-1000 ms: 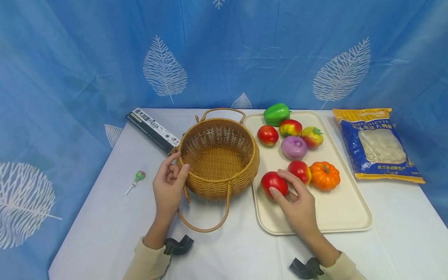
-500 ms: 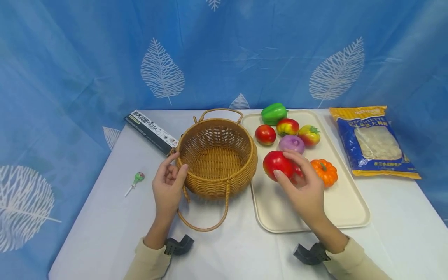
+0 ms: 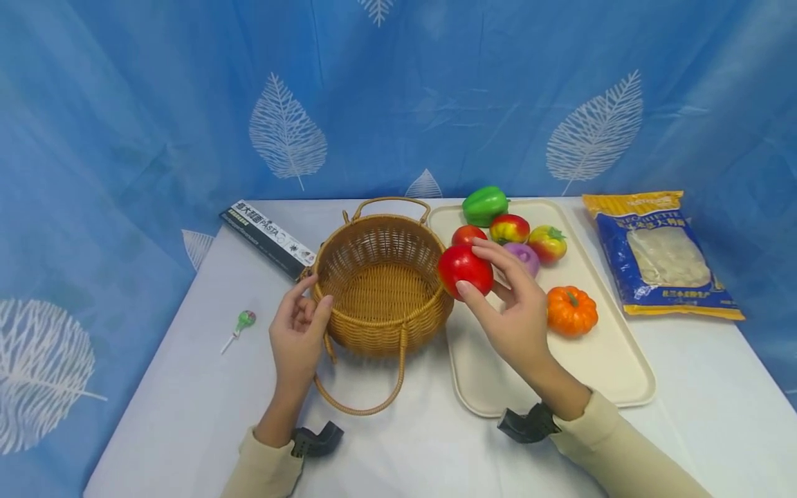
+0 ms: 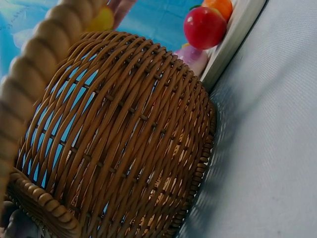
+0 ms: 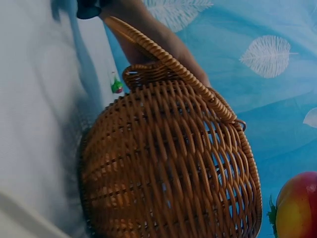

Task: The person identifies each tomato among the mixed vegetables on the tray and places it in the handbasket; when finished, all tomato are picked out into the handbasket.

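Blue cloth (image 3: 429, 124) printed with white leaves hangs behind a white-covered table (image 3: 174, 415), where a wicker basket (image 3: 367, 339) stands upright beside a cream tray (image 3: 492, 387). One red fruit (image 3: 463, 270) is off the tray, held up by the person's right hand (image 3: 515, 315), thumb and fingers curled against its sides with the fruit filling the gap between them. In the head view it overlaps the basket's right rim; whether it touches the wicker cannot be told. The left hand (image 3: 299, 346) holds the basket's left rim with thumb and forefinger, the other fingers folded inward.

Judging by how things lie, the work looks to be at an early stage: the basket's woven floor shows with no produce on it, and the fruit in hand is not inside. Most of the produce lies on the tray: a green pepper (image 3: 485, 206), a tomato (image 3: 468, 234), two red-and-yellow pieces (image 3: 509, 228) (image 3: 548, 244), a purple onion (image 3: 524, 256) and an orange pumpkin (image 3: 571, 311) (another red piece (image 4: 204, 27) shows near the pumpkin from the left wrist). A pasta box (image 3: 268, 238), a lollipop (image 3: 245, 319) and a blue pasta bag (image 3: 666, 252) lie outside the tray and basket, untouched.
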`<state>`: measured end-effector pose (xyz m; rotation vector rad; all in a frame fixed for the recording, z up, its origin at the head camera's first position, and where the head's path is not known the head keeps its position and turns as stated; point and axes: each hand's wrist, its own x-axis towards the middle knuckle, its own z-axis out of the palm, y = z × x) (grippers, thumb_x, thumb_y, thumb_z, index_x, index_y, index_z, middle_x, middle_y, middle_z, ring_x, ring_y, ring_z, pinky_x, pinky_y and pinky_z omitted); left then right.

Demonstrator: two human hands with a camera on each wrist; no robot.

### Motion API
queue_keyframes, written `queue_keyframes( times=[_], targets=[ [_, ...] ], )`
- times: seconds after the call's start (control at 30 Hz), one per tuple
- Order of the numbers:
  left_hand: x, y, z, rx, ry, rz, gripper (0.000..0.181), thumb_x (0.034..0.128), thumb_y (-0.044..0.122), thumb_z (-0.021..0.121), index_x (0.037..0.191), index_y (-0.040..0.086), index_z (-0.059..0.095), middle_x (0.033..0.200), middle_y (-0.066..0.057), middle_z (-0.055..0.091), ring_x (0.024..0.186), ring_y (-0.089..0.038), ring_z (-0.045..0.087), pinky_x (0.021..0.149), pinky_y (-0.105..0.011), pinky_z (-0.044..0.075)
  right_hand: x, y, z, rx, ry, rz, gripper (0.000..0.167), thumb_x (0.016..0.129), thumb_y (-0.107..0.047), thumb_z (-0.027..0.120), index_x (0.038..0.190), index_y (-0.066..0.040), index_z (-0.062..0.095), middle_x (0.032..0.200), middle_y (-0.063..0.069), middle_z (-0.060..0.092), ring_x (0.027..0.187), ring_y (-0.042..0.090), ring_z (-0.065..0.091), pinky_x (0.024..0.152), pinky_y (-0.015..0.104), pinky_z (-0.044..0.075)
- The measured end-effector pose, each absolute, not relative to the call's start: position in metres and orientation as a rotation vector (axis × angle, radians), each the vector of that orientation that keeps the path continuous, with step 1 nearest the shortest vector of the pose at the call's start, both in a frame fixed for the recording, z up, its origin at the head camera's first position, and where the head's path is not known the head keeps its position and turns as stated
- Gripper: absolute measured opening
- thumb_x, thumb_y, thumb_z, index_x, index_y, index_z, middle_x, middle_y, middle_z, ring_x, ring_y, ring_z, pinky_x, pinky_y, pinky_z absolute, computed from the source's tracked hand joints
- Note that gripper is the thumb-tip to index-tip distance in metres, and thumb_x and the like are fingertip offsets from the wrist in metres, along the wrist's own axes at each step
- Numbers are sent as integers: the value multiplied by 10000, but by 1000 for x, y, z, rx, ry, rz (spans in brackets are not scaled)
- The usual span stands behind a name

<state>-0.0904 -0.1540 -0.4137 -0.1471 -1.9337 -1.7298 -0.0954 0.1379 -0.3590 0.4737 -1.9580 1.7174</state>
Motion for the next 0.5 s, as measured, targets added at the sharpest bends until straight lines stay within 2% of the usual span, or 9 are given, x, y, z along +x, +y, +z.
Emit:
queue_keyframes(
  times=[0.13, 0.37, 0.5],
  targets=[
    [-88, -153, -413, -147, -1940, -1728, 395, 954, -50, 670, 1345, -34, 617, 770, -32, 407, 593, -77, 357, 515, -177, 334, -100, 131, -357, 460, -1963, 1717, 499, 836, 123, 760, 1306, -12, 658, 1394, 83, 606, 1334, 266, 526, 933, 286, 528],
    [-90, -155, -414, -159, -1935, -1704, 408, 950, -54, 672, 1354, -18, 619, 773, -41, 409, 586, -75, 355, 507, -179, 325, -102, 111, -337, 465, -1987, 1739, 458, 860, 114, 736, 1301, 82, 614, 1386, 191, 579, 1264, 282, 549, 938, 303, 533],
    [-90, -154, -416, -153, -1935, -1717, 406, 950, -66, 666, 1351, -35, 613, 772, -39, 412, 589, -74, 359, 508, -173, 327, -103, 103, -331, 461, -2004, 1750, 453, 870, 100, 733, 1304, 89, 602, 1390, 204, 570, 1248, 281, 557, 944, 323, 532]
  ],
)
